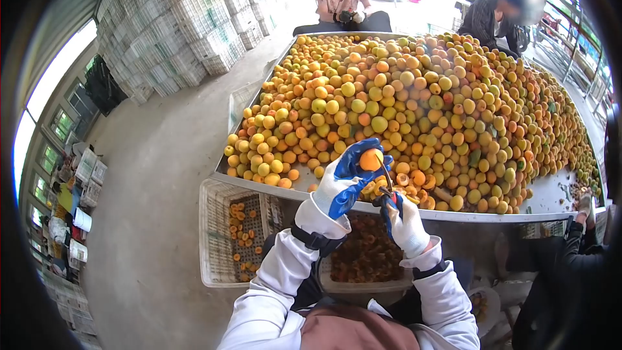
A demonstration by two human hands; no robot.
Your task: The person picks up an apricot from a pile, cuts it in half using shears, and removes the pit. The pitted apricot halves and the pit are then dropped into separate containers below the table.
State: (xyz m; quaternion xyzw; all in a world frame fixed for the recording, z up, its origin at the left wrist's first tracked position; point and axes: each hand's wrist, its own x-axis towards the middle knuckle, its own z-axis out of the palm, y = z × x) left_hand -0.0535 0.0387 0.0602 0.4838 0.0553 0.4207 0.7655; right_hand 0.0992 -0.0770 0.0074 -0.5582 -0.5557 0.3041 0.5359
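Note:
My left hand (pixel 348 178), in a blue and white glove, holds up an orange apricot (pixel 371 159) above the near edge of the table. Close by on the right, my right hand (pixel 405 223), gloved the same way, is closed around a small tool (pixel 387 190) with a dark handle. Its thin curved metal part reaches up to the apricot. Behind both hands, cut apricot halves (pixel 374 187) lie in front of a large heap of whole apricots (pixel 389 100).
Below the table's edge (pixel 295 196) are a white crate (pixel 214 236) with some halves and a container of dark pieces (pixel 366 253). Two people (pixel 343 0) (pixel 495 16) sit beyond the heap. Another person's hand (pixel 585 202) is at right. Stacked crates (pixel 175 23) stand at left.

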